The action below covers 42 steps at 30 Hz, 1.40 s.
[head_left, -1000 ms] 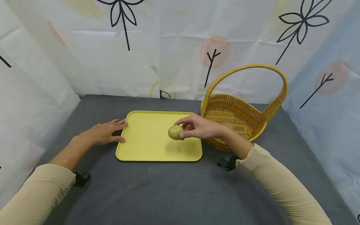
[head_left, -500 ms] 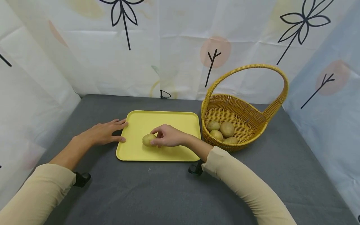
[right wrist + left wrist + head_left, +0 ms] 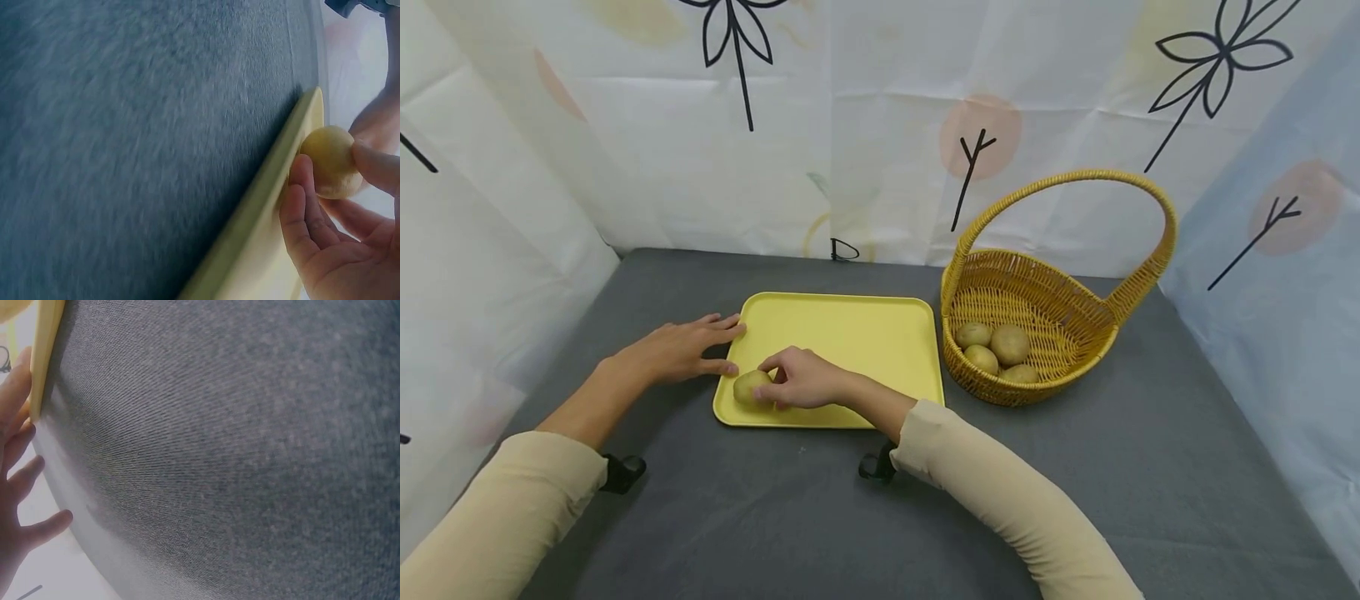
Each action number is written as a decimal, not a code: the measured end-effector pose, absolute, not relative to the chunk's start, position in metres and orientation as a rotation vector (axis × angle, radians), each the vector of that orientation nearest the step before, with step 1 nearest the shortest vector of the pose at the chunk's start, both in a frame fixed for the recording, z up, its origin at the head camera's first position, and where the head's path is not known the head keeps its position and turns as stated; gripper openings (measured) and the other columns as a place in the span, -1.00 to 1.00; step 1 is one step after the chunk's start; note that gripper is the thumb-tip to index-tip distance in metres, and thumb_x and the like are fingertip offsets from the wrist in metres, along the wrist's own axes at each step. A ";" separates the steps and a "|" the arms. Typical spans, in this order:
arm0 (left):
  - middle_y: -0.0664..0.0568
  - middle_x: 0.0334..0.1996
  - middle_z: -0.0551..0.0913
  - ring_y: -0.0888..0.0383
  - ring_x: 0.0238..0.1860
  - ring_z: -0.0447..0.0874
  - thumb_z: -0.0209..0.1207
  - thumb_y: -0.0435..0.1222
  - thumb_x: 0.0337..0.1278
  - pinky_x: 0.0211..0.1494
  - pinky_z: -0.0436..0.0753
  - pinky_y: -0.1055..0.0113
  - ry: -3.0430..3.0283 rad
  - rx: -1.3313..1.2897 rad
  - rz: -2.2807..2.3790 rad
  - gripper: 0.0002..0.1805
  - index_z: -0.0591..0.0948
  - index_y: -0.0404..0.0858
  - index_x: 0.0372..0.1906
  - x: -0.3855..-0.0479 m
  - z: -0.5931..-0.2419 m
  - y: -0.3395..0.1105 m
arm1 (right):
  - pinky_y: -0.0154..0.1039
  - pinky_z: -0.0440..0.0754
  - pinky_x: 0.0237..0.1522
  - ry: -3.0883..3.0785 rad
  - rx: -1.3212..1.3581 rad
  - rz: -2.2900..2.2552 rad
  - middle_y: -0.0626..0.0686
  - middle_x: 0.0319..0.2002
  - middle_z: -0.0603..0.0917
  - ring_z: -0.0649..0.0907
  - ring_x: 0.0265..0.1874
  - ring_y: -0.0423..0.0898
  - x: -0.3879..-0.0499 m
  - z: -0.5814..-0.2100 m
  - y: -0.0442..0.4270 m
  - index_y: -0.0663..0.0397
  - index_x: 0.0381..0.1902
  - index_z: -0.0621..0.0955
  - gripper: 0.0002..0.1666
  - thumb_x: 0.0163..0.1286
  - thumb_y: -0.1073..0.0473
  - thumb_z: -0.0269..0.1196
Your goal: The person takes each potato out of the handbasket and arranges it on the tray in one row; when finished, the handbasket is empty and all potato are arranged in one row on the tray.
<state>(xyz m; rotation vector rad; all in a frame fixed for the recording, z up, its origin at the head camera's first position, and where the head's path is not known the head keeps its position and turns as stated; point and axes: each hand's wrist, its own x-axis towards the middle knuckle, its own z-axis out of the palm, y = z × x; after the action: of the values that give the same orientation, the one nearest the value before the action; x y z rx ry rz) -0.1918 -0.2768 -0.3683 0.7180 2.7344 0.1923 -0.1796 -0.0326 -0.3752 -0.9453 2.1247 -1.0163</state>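
In the head view a potato point(image 3: 750, 387) is at the near left corner of the yellow tray point(image 3: 850, 325), pinched between the thumb and fingers of my right hand point(image 3: 807, 379). The right wrist view shows the potato point(image 3: 331, 161) in the fingers of that hand point(image 3: 350, 250), beside the tray's edge point(image 3: 250, 219). My left hand point(image 3: 681, 352) touches the tray's left rim with its fingertips, fingers spread. In the left wrist view this hand point(image 3: 19, 481) has its fingers extended by the tray rim point(image 3: 45, 356).
A yellow wicker basket point(image 3: 1067, 371) with a tall arched handle stands right of the tray and holds several potatoes point(image 3: 1010, 343). Grey cloth point(image 3: 760, 517) covers the table. Patterned white fabric point(image 3: 887, 183) hangs behind and at the sides.
My right hand has carried the potato leftward and down, from above the tray's right part to its near left corner. The potatoes in the basket have come into sight. My left hand stays at the rim.
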 end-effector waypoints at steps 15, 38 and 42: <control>-0.28 0.52 0.13 -0.35 0.47 0.10 0.14 0.18 0.30 0.13 0.37 -0.37 2.713 0.733 0.199 -0.12 0.26 -0.28 0.52 -0.193 -0.367 -0.276 | -0.39 0.52 -0.48 2.190 -0.938 -1.039 0.05 -0.47 0.74 0.69 -0.52 -0.14 -0.173 -0.377 -0.047 0.20 0.33 0.49 -0.53 0.57 0.10 0.12; -0.26 0.53 0.10 -0.32 0.49 0.06 0.07 0.28 0.26 0.24 0.25 -0.40 2.712 0.709 0.199 -0.05 0.23 -0.26 0.54 -0.192 -0.367 -0.278 | -0.29 0.60 -0.07 2.218 -1.055 -0.850 0.05 0.03 0.67 0.70 -0.10 -0.08 -0.156 -0.322 0.056 0.10 0.30 0.53 -0.55 0.57 0.03 0.11; -0.26 0.53 0.10 -0.33 0.49 0.06 0.08 0.26 0.26 0.24 0.23 -0.42 2.710 0.712 0.207 -0.06 0.23 -0.26 0.54 -0.191 -0.364 -0.277 | -0.22 0.61 -0.04 2.198 -1.062 -0.866 0.04 0.03 0.67 0.70 -0.05 -0.02 -0.160 -0.305 0.097 0.09 0.28 0.54 -0.57 0.56 0.04 0.13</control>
<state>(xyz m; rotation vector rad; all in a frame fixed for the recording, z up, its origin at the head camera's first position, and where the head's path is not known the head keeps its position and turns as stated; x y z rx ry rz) -0.1907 -0.2770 -0.3641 0.7122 2.7095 0.2067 -0.1596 0.0970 -0.3050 -1.0620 2.1976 -0.8661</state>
